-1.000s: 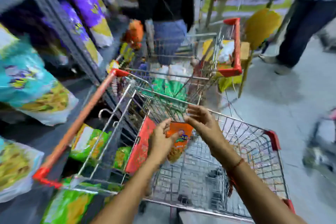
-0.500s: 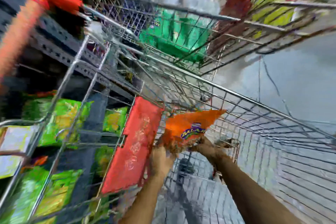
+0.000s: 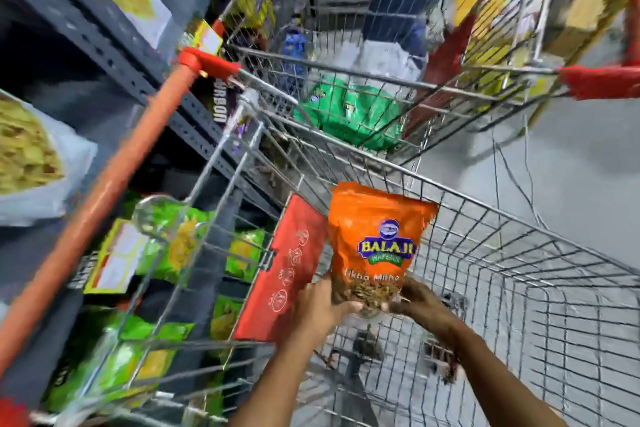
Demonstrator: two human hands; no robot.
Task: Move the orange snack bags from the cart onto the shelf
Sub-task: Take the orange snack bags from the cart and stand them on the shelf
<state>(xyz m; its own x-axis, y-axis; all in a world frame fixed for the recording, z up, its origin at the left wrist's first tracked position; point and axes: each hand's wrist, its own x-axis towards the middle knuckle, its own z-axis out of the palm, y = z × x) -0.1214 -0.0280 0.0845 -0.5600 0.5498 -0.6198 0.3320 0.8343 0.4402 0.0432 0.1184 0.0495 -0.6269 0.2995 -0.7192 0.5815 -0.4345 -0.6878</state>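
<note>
"Balaji Wafers" orange snack bag (image 3: 375,239)

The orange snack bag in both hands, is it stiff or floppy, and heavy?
The bag, gripped only at its bottom edge, stands upright, so probably puffed and fairly stiff. Likely light for its size. Glossy film may be slippery, and the contents could crush.
</note>
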